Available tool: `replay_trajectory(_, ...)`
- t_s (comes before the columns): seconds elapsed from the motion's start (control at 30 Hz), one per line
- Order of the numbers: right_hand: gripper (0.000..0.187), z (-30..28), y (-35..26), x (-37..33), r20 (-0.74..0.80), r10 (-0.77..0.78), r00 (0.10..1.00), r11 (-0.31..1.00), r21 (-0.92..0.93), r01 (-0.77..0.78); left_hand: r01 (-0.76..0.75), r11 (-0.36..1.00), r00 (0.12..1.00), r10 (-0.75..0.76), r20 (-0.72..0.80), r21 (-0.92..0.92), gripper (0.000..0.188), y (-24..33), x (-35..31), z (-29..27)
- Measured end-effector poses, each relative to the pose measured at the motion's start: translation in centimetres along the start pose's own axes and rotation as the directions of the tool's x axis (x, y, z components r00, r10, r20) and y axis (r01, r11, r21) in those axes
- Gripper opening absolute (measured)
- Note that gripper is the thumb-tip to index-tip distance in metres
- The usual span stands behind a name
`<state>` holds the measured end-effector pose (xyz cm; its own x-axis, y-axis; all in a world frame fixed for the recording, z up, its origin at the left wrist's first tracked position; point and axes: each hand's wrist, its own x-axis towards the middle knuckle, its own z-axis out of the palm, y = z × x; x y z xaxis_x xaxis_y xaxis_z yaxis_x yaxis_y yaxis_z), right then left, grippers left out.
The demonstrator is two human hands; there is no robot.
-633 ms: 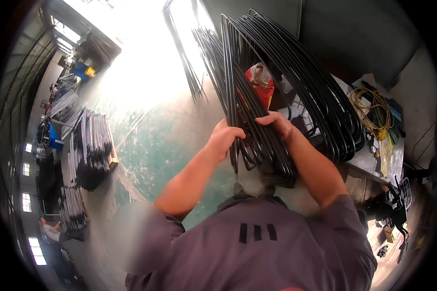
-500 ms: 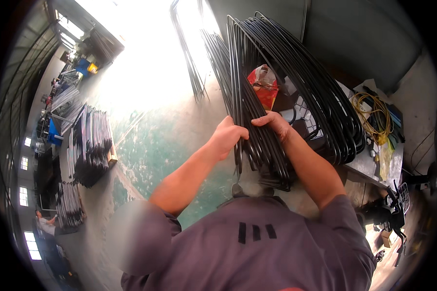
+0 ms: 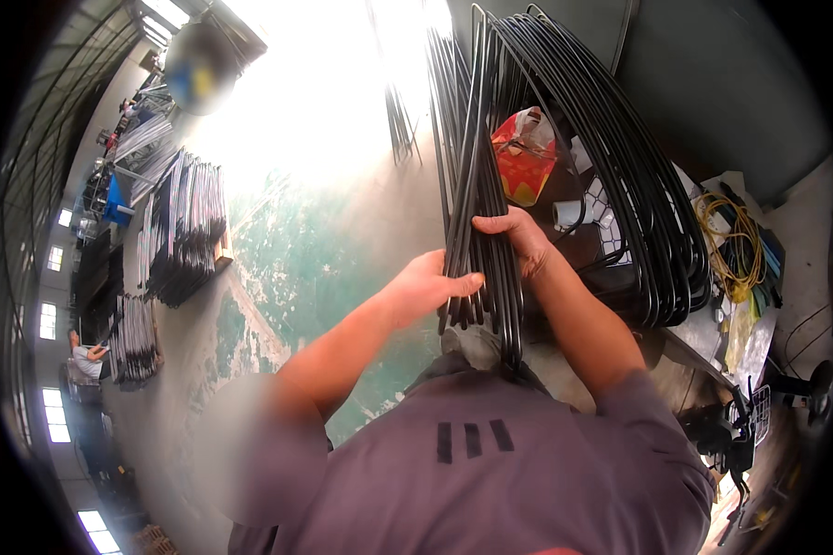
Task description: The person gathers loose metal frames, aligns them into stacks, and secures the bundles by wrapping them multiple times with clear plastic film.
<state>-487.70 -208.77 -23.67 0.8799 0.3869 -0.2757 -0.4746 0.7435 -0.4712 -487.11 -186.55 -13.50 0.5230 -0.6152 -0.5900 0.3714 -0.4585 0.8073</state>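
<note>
In front of my body I hold a bundle of long black bent metal tubes (image 3: 502,310) with both hands. My left hand (image 3: 428,289) grips the bundle's left side, its thumb lying across the front of the tubes. Slightly higher, my right hand (image 3: 516,239) is closed on the right side, thumb also over the tubes. The lower, rounded ends hang just above my shoes, while the upper parts stretch away into bright light. Fingers behind the bundle are hidden.
A dense row of bent black tubes (image 3: 634,199) stands on the right. Beside it are a red bag (image 3: 525,166), a white roll (image 3: 566,215) and coiled yellow cable (image 3: 733,242). Stacked tube frames (image 3: 187,231) stand left on the green, worn floor (image 3: 278,250); a person (image 3: 88,359) is farther off.
The held tubes have drawn together into a narrower, more upright bundle. My left hand has moved down slightly, its thumb now across the tubes. My view has shifted, and the white roll now shows.
</note>
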Motion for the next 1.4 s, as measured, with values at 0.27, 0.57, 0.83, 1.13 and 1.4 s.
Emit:
replay_trajectory(0.27, 0.016, 0.8, 0.6, 0.3, -0.224, -0.119, 0.967, 0.991, -0.086, 0.102, 0.048, 0.893, 0.854, 0.195, -0.482, 0.447, 0.063, 6.2, 5.3, -2.1)
replay_trajectory(0.57, 0.022, 2.1, 0.8, -0.3, -0.251, -0.214, 0.944, 0.972, -0.153, 0.179, 0.039, 0.73, 0.68, 0.481, -0.553, 0.682, 0.062, 6.5, 8.8, -1.9)
replay_trajectory(0.83, 0.027, 2.6, -0.4, -1.3, -0.272, -0.148, 0.951, 0.957, -0.281, 0.069, -0.172, 0.973, 0.943, 0.117, -0.313, -0.155, 0.038, 4.3, 3.7, -4.6)
replay_trajectory(1.13, 0.025, 4.0, 0.5, -0.7, -0.241, -0.147, 0.959, 0.946, -0.317, 0.065, -0.128, 0.96, 0.968, 0.066, -0.243, -0.247, 0.026, 0.6, 1.6, -6.5)
replay_trajectory(1.4, 0.025, 4.2, 0.4, 0.2, -0.255, -0.128, 0.959, 0.938, -0.346, 0.033, -0.094, 0.902, 0.995, 0.077, -0.056, -0.421, 0.032, -1.0, 1.9, -8.5)
